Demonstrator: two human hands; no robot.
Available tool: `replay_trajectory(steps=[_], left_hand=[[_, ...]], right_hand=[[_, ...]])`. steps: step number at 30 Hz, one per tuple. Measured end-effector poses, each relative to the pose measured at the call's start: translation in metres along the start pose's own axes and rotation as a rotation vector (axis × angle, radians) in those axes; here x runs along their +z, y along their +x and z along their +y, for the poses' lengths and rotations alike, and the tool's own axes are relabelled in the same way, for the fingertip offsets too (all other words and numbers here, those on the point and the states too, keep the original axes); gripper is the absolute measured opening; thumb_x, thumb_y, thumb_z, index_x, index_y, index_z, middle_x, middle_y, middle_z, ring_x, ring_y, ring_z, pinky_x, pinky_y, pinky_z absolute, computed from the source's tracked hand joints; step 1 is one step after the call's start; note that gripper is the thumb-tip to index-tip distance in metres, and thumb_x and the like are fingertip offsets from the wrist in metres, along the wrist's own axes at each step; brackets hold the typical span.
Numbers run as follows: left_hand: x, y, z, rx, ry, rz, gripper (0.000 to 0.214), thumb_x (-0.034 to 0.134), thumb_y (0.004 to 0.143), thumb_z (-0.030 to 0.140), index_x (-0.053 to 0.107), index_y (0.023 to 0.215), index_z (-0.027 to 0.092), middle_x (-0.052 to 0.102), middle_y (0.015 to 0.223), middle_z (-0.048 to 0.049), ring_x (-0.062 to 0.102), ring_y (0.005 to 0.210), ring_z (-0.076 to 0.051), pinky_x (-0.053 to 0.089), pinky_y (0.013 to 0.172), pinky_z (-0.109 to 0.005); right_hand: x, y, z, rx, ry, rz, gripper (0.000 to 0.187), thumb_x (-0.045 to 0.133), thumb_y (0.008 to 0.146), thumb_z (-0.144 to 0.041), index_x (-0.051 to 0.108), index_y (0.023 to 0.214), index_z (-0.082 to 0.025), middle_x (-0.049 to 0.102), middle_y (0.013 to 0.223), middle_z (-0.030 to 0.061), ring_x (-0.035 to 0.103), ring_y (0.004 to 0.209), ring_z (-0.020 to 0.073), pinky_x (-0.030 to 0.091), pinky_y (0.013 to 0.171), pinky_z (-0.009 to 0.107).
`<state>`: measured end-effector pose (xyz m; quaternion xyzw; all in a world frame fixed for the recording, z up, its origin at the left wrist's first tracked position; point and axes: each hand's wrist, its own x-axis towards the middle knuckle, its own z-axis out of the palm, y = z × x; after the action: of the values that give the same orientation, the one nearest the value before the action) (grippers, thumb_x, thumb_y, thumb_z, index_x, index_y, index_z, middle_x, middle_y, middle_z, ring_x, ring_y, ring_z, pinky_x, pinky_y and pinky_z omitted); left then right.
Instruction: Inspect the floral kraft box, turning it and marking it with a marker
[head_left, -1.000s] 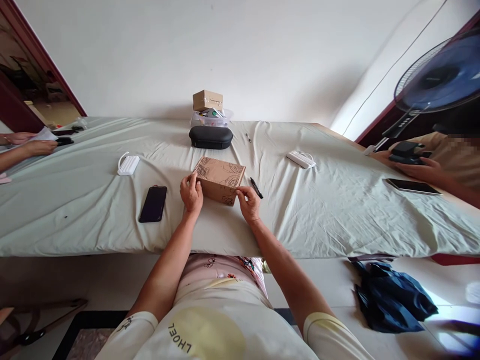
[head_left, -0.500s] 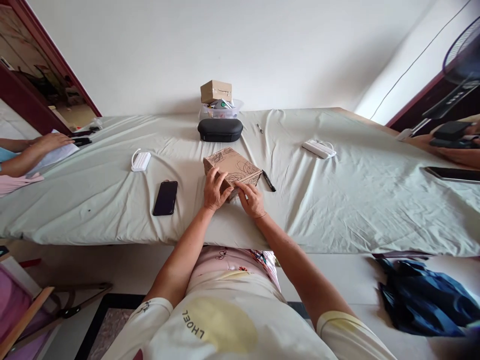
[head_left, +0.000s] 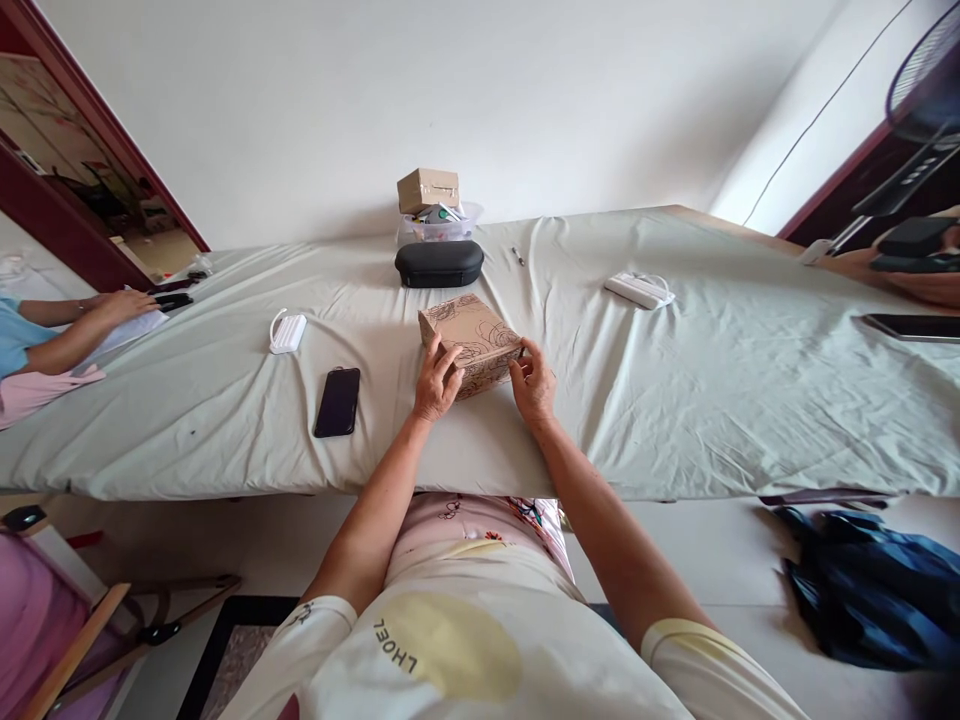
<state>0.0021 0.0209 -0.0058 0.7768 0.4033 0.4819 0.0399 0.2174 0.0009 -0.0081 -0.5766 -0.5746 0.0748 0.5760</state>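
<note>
A cardboard box (head_left: 472,325) covered in black scribbled loops lies in front of me, one corner turned my way. My left hand (head_left: 437,382) holds its near left side, fingers over the top edge and thumb by the front. At the right corner is my right hand (head_left: 534,385), its fingers bent, with thumb and forefinger closed around that corner. A small dark spot shows between these fingers; I cannot make out what it is. The black marker seen earlier beside the box is hidden, apparently behind my right hand. Left of the box lies a dark phone (head_left: 337,402).
A black case (head_left: 439,264) sits behind the box, with a plastic tub (head_left: 435,228) and small carton (head_left: 427,189) further back. White corded blocks (head_left: 288,333) (head_left: 639,290) lie either side. Another person's hands (head_left: 124,307) rest at far left; someone's hand holds a dark object (head_left: 915,245) at right.
My right hand has moved from the box's near corner to its right corner, covering the place where the marker lay. My left hand stays on the left side. The view has shifted slightly.
</note>
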Motion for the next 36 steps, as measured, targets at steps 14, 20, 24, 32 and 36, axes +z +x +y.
replay_trajectory(steps=[14,20,24,32,36], left_hand=[[0.003,0.000,-0.008,-0.325,-0.047,-0.128,0.062,0.053,0.102,0.041,0.037,0.159,0.022,0.060,0.150,-0.0140,0.062,0.134,-0.025,0.052,0.110,-0.039],[-0.005,0.004,0.002,-0.400,0.141,-0.209,0.045,0.055,0.103,0.040,0.054,0.145,0.024,0.076,0.126,-0.0105,0.072,0.116,-0.026,0.053,0.098,-0.036],[-0.008,0.004,0.006,-0.369,0.212,-0.233,0.048,0.061,0.100,0.041,0.054,0.143,0.023,0.077,0.120,-0.0113,0.071,0.117,-0.027,0.049,0.099,-0.037],[0.000,0.000,0.021,-0.397,0.330,-0.284,0.085,0.084,0.079,0.053,0.048,0.145,0.014,0.072,0.123,-0.0216,0.066,0.124,-0.035,0.045,0.105,-0.044],[0.008,0.000,0.026,-0.453,0.365,-0.236,0.082,0.083,0.078,0.060,0.054,0.136,0.010,0.072,0.119,-0.0237,0.067,0.121,-0.036,0.044,0.105,-0.046]], right_hand=[[0.001,0.005,0.019,0.134,-0.231,-0.210,0.038,0.062,0.086,-0.032,0.065,0.122,-0.019,0.074,0.085,0.0069,0.065,0.078,0.0262,0.051,0.075,0.038],[0.001,0.001,0.022,0.099,-0.323,-0.255,0.030,0.063,0.086,-0.026,0.066,0.115,-0.020,0.073,0.094,0.0096,0.065,0.086,0.0281,0.053,0.080,0.041],[0.000,0.000,0.026,0.030,-0.324,-0.211,0.025,0.065,0.085,-0.028,0.064,0.109,-0.020,0.070,0.107,0.0141,0.064,0.096,0.0303,0.053,0.085,0.045],[0.012,-0.007,0.021,0.009,-0.340,-0.215,0.053,0.078,0.080,-0.060,0.050,0.099,-0.021,0.062,0.099,0.0137,0.057,0.105,0.0328,0.050,0.091,0.046],[0.021,-0.011,0.015,0.062,-0.414,-0.196,0.065,0.082,0.073,-0.066,0.048,0.102,-0.019,0.060,0.107,0.0158,0.056,0.110,0.0360,0.048,0.095,0.050]])
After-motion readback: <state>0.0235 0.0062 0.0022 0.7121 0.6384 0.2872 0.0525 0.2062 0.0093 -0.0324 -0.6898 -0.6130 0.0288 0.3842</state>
